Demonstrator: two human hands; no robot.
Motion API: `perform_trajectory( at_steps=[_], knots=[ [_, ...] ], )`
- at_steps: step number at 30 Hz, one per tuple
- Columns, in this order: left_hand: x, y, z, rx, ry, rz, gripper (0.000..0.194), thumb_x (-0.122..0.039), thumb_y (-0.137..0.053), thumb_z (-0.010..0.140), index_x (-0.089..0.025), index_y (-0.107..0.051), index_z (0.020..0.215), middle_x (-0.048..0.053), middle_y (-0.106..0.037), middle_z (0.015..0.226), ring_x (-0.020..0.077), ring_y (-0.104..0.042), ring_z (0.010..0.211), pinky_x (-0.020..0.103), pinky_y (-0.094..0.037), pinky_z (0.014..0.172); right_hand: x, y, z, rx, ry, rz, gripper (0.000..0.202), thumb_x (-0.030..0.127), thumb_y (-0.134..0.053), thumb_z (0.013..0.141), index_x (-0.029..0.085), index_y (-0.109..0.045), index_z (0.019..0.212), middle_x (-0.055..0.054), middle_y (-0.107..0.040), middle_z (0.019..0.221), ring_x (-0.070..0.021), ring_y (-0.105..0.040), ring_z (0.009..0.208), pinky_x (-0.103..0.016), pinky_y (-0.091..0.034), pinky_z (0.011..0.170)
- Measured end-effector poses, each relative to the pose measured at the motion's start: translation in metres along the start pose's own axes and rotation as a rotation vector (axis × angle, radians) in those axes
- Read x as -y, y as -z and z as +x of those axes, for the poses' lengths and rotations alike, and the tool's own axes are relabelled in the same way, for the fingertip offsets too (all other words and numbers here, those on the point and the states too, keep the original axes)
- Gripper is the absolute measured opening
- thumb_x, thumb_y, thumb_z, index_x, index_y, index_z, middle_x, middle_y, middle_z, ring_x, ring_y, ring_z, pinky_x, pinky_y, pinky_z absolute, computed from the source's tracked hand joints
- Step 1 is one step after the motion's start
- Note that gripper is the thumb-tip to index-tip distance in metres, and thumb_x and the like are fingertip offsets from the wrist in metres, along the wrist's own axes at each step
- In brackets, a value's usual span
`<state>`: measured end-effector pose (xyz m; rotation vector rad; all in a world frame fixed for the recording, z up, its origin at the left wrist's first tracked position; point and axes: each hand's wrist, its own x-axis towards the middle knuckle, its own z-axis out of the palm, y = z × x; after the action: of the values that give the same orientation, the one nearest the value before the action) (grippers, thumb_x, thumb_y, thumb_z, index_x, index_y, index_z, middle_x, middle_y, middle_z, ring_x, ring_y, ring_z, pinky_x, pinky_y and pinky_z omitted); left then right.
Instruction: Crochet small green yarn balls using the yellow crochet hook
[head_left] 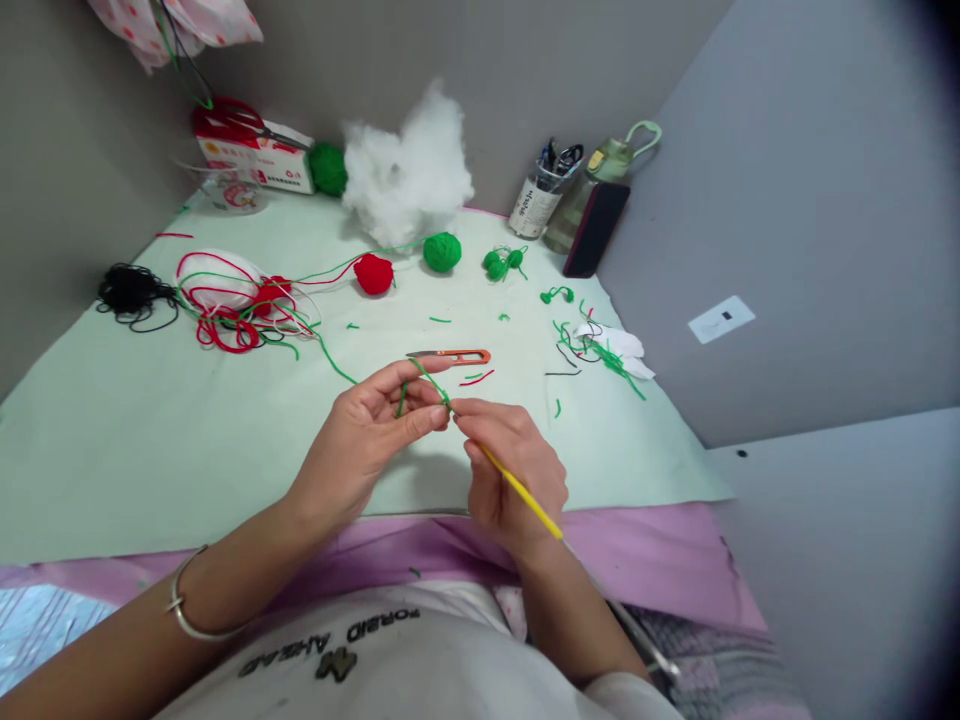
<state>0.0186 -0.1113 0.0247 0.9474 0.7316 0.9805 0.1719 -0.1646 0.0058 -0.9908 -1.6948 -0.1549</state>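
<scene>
The table (pixel 187 450) spreads across the frame, its pale cover open to the left of the hands; its near edge crosses just below them, and its right edge slants down along the grey panel (pixel 795 200). White stuffing (pixel 409 165) stands at upper centre. At centre, the left hand (pixel 360 430) pinches green yarn (pixel 429 376) between thumb and fingers, a strand looped over the index finger. The right hand (pixel 521 465) closes around a yellow-handled hook (pixel 525 492), whose long axis runs diagonally, handle end toward lower right, tip toward upper left, meeting the yarn. Orange snips (pixel 476 356) lie just above the fingertips.
</scene>
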Motion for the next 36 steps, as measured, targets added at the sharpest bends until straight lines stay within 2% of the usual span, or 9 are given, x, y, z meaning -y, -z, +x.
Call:
perform_trajectory(
  at_steps=[5, 9, 14, 17, 20, 25, 27, 30, 36],
  knots=[
    [-0.002, -0.003, -0.001, 0.028, 0.157, -0.131, 0.038, -0.024, -0.088, 0.079, -0.02, -0.081, 0.117, -0.003, -0.06, 0.071, 0.0076, -0.049, 0.06, 0.018, -0.046, 0.058, 0.001, -0.003, -0.004, 0.029, -0.007, -0.178, 0.042, 0.011, -0.065, 0.096, 0.038, -0.071, 0.127, -0.005, -0.08, 0.117, -0.0218, -0.076, 0.103, -0.036, -0.065, 0.085],
    [-0.007, -0.001, 0.0, 0.07, 0.277, -0.249, 0.036, -0.019, -0.087, 0.079, -0.016, -0.081, 0.115, -0.009, -0.045, 0.059, 0.001, -0.025, 0.045, 0.013, -0.027, 0.043, 0.002, 0.001, -0.003, -0.046, -0.191, 0.085, 0.033, 0.013, -0.062, 0.099, 0.033, -0.074, 0.122, -0.006, -0.078, 0.111, -0.0212, -0.074, 0.098, -0.038, -0.063, 0.082],
    [-0.009, -0.002, -0.001, 0.095, 0.198, -0.178, 0.035, -0.018, -0.086, 0.081, -0.02, -0.082, 0.116, -0.006, -0.054, 0.066, 0.0006, -0.034, 0.046, 0.014, -0.031, 0.044, 0.002, 0.0, 0.004, -0.154, -0.514, 0.525, 0.021, 0.023, -0.058, 0.103, 0.029, -0.078, 0.103, -0.003, -0.076, 0.092, -0.0153, -0.067, 0.073, -0.033, -0.058, 0.064],
    [-0.006, -0.005, -0.002, 0.121, 0.154, -0.109, 0.033, -0.019, -0.086, 0.081, -0.023, -0.083, 0.113, -0.004, -0.061, 0.072, 0.0024, -0.04, 0.048, 0.017, -0.035, 0.046, 0.002, -0.003, 0.005, -0.119, -0.5, 0.477, 0.017, 0.024, -0.062, 0.101, 0.029, -0.079, 0.104, -0.003, -0.078, 0.096, -0.0174, -0.07, 0.08, -0.035, -0.061, 0.069],
    [-0.002, -0.007, -0.001, 0.053, 0.112, -0.09, 0.031, -0.02, -0.087, 0.079, -0.023, -0.083, 0.11, -0.002, -0.065, 0.077, 0.0034, -0.044, 0.05, 0.018, -0.037, 0.047, 0.003, -0.005, 0.0, -0.099, -0.443, 0.334, 0.023, 0.02, -0.061, 0.101, 0.032, -0.078, 0.112, -0.003, -0.078, 0.098, -0.0177, -0.073, 0.083, -0.036, -0.063, 0.074],
    [-0.001, -0.006, 0.002, 0.094, 0.262, -0.256, 0.029, -0.022, -0.085, 0.081, -0.019, -0.084, 0.11, -0.008, -0.043, 0.056, 0.0023, -0.026, 0.045, 0.013, -0.031, 0.044, 0.001, -0.004, -0.006, -0.033, -0.233, 0.053, 0.033, 0.013, -0.064, 0.098, 0.034, -0.077, 0.119, -0.006, -0.077, 0.113, -0.0205, -0.074, 0.101, -0.038, -0.064, 0.083],
    [-0.002, -0.005, 0.003, 0.105, 0.299, -0.315, 0.024, -0.018, -0.083, 0.08, -0.015, -0.085, 0.103, -0.008, -0.041, 0.057, 0.0016, -0.019, 0.047, 0.011, -0.028, 0.042, 0.0, -0.002, -0.004, -0.115, -0.343, 0.176, 0.026, 0.016, -0.061, 0.1, 0.03, -0.078, 0.113, -0.005, -0.077, 0.102, -0.0188, -0.073, 0.088, -0.037, -0.063, 0.075],
    [-0.005, -0.004, 0.003, 0.071, 0.247, -0.313, 0.024, -0.012, -0.082, 0.079, -0.016, -0.086, 0.102, -0.006, -0.049, 0.065, 0.001, -0.022, 0.048, 0.011, -0.03, 0.042, -0.001, 0.0, 0.002, -0.212, -0.553, 0.474, 0.02, 0.022, -0.059, 0.102, 0.027, -0.079, 0.102, -0.003, -0.074, 0.088, -0.0144, -0.065, 0.069, -0.032, -0.057, 0.062],
    [-0.004, -0.007, 0.0, 0.121, 0.169, -0.154, 0.03, -0.022, -0.085, 0.082, -0.025, -0.085, 0.112, -0.003, -0.057, 0.07, 0.0056, -0.04, 0.053, 0.017, -0.041, 0.049, -0.003, 0.0, 0.006, -0.125, -0.556, 0.539, 0.014, 0.024, -0.067, 0.099, 0.027, -0.081, 0.1, -0.003, -0.08, 0.096, -0.016, -0.07, 0.079, -0.033, -0.061, 0.072]
  ],
)
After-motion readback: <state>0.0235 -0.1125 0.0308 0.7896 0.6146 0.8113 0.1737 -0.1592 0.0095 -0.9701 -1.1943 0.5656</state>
